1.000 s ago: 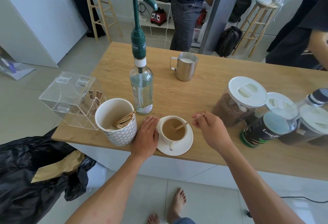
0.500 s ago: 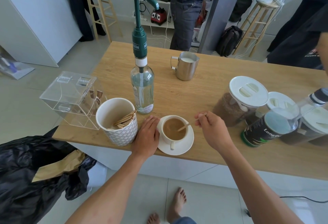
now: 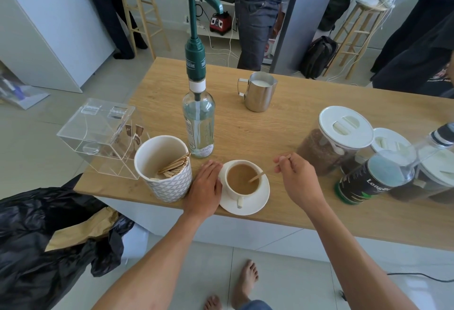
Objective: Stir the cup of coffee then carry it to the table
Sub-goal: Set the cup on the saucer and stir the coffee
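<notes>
- The coffee cup [image 3: 243,179] sat on its saucer [image 3: 258,205] near the wooden surface's [image 3: 282,132] front edge.
- The left hand [image 3: 205,188] lay flat and released against the saucer.
- The right hand [image 3: 298,178] pinched a wooden stirrer [image 3: 258,176] dipped in the coffee.

Syrup bottle [image 3: 198,130] with green pump upright mid-tabletop [image 3: 245,122]. Left of bottle: white patterned holder [image 3: 169,181] of wooden sticks, clear acrylic box [image 3: 98,135] beyond it. Behind-right of bottle: steel milk jug [image 3: 260,92]. Far right: white-lidded jars [image 3: 336,137], dark tin [image 3: 366,181].
</notes>
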{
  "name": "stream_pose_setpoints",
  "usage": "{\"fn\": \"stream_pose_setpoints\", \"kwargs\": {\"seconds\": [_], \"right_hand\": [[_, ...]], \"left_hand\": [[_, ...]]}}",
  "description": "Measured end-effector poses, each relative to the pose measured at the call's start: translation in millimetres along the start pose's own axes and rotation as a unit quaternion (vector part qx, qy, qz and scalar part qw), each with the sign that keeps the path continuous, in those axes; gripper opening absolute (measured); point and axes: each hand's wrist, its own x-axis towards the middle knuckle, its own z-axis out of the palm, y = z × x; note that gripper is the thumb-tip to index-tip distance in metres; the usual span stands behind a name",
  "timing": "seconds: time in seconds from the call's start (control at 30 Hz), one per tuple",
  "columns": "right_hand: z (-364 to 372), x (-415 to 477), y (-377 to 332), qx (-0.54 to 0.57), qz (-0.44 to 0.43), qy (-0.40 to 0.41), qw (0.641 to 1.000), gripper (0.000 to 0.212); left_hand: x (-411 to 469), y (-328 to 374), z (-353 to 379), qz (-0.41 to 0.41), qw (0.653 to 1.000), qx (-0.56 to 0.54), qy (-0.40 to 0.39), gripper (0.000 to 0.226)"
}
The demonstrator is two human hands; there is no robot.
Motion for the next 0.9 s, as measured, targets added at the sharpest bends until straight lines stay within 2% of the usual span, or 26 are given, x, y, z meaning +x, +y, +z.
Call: {"fn": "stream_pose_setpoints", "kwargs": {"seconds": [0.07, 0.17, 0.3, 0.43, 0.53, 0.67, 0.77, 0.9], "right_hand": [[0.6, 1.6, -2.1, 0.001, 0.002, 0.016, 1.000, 0.028], [4.1, 1.5, -2.7, -0.004, -0.006, -0.004, 1.000, 0.028], [2.9, 5.1, -2.4, -0.002, 0.004, 0.022, 1.000, 0.027], [4.3, 4.5, -1.4, -0.009, 0.009, -0.004, 1.000, 0.028], [1.1, 5.5, -0.5, -0.009, 0.022, 0.025, 0.999, 0.028], [3.2, 2.7, -3.2, -0.011, 0.008, -0.005, 1.000, 0.027], [1.1, 2.0, -3.8, -0.006, 0.012, 0.025, 1.000, 0.029], [2.7, 0.7, -3.8, -0.011, -0.003, -0.005, 1.000, 0.028]], "left_hand": [[0.0, -0.1, -0.4, 0.001, 1.000, 0.003, 0.002, 0.041], [-0.6, -0.1, -0.6, -0.003, 1.000, 0.001, 0.001, 0.041], [-0.5, -0.1, -0.8, 0.000, 1.000, 0.002, 0.003, 0.041], [-0.7, 0.3, -0.7, -0.003, 1.000, 0.004, 0.002, 0.041], [-0.9, 0.2, -0.9, -0.002, 1.000, 0.006, 0.002, 0.041], [-1.1, 1.0, -1.1, 0.001, 1.000, 0.008, 0.002, 0.041], [-0.7, 1.5, -1.7, 0.000, 1.000, 0.006, 0.003, 0.041], [-0.7, 2.1, -2.0, -0.001, 1.000, 0.005, 0.002, 0.041]]}}
